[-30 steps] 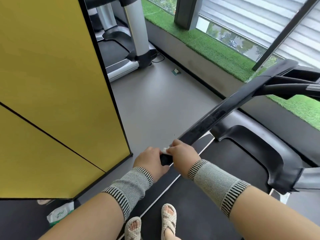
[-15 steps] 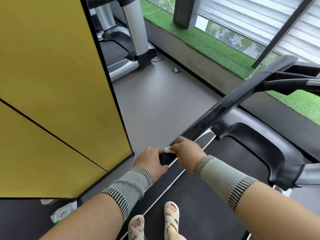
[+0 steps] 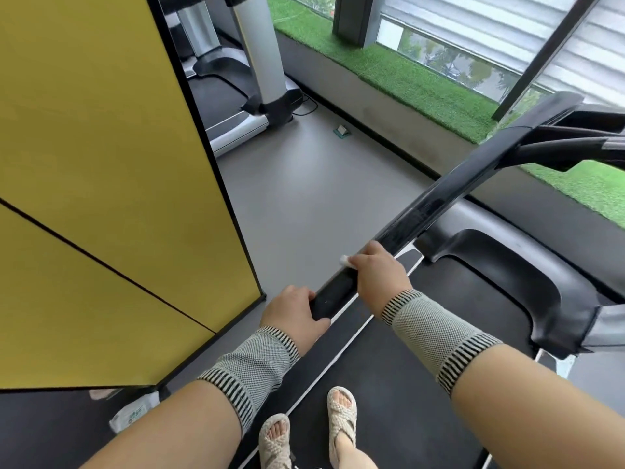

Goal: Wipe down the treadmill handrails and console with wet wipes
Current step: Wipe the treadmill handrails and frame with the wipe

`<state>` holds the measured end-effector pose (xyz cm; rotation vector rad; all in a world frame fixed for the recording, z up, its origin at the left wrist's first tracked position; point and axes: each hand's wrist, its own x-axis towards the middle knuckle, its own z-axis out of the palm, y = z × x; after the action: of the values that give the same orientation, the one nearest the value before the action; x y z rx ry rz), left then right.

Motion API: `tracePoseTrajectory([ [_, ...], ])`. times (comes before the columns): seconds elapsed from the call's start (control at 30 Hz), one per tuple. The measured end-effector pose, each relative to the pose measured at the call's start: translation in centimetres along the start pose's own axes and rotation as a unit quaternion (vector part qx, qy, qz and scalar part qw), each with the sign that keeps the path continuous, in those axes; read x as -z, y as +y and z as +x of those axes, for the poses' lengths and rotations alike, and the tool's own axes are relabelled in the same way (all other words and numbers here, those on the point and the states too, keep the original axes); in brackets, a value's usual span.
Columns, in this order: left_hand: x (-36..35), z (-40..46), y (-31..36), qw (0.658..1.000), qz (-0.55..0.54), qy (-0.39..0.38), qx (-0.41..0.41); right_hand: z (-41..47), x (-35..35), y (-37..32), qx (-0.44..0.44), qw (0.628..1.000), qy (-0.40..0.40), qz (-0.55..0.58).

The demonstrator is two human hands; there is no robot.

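Note:
A long black treadmill handrail (image 3: 436, 206) slants from the lower middle up to the console at the upper right (image 3: 581, 130). My left hand (image 3: 294, 314) grips the rail's near end. A little farther up, my right hand (image 3: 378, 275) is wrapped over the rail, pressing a white wet wipe (image 3: 345, 260) against it; only a corner of the wipe shows past my fingers. Both wrists wear grey knit bands.
A yellow panel wall (image 3: 111, 184) stands close on the left. A wipes packet (image 3: 133, 414) lies on the floor at its base. I stand in sandals on the treadmill belt (image 3: 399, 384). Another treadmill (image 3: 243, 106) sits beyond, and artificial grass (image 3: 416, 86) lines the window ledge.
My right hand has slid up the handrail with the wipe, away from my left hand, exposing a stretch of rail between them. The left hand has stayed at the rail's end.

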<state>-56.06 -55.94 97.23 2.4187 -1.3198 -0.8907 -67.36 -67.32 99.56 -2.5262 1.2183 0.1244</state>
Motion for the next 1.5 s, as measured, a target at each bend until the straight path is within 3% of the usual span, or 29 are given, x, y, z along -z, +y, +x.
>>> tracePoseTrajectory([
  [0.07,-0.1,0.0,-0.1,1.000,0.001,-0.002,0.000,-0.2,-0.1,0.0,-0.009,1.000,0.007,-0.001],
  [0.23,0.0,-0.1,-0.1,1.000,-0.006,-0.007,0.002,-2.8,-1.7,-2.1,0.102,0.994,-0.048,-0.004],
  [0.33,0.3,-0.3,-0.3,1.000,0.010,-0.013,-0.004,-2.3,-1.0,-1.1,0.082,0.995,-0.050,0.022],
  [0.47,0.2,-0.4,-0.5,1.000,0.014,-0.017,-0.007,-1.4,-1.7,-0.1,-0.004,0.999,0.047,0.024],
  [0.67,0.3,-0.6,-0.7,0.999,0.020,-0.031,-0.012,-4.6,-3.7,-2.4,0.085,0.994,-0.005,0.069],
  [0.83,0.3,-0.8,-1.1,0.999,0.034,-0.028,-0.029,-3.0,-3.8,-0.4,-0.039,0.991,0.091,0.088],
  [0.97,0.2,-0.9,-1.2,0.999,0.024,-0.023,-0.033,-5.0,-5.6,-2.6,0.041,0.989,0.062,0.126],
  [1.03,0.2,-1.1,-1.3,0.999,0.026,-0.023,-0.037,-5.6,-6.0,-2.5,0.042,0.985,0.060,0.158],
  [1.17,0.2,-1.2,-1.8,0.998,0.030,-0.022,-0.049,-3.6,-4.5,0.3,-0.145,0.936,0.185,0.263],
  [1.27,0.0,-1.2,-1.9,0.998,0.026,-0.017,-0.049,-2.7,-4.7,0.6,-0.216,0.911,0.198,0.289],
  [1.37,0.0,-1.2,-1.9,0.998,0.028,-0.013,-0.047,-4.0,-6.4,-1.8,-0.198,0.905,0.180,0.331],
  [1.5,0.0,-1.1,-1.8,0.998,0.035,-0.014,-0.040,-6.4,-7.7,-3.6,-0.121,0.924,0.130,0.339],
])
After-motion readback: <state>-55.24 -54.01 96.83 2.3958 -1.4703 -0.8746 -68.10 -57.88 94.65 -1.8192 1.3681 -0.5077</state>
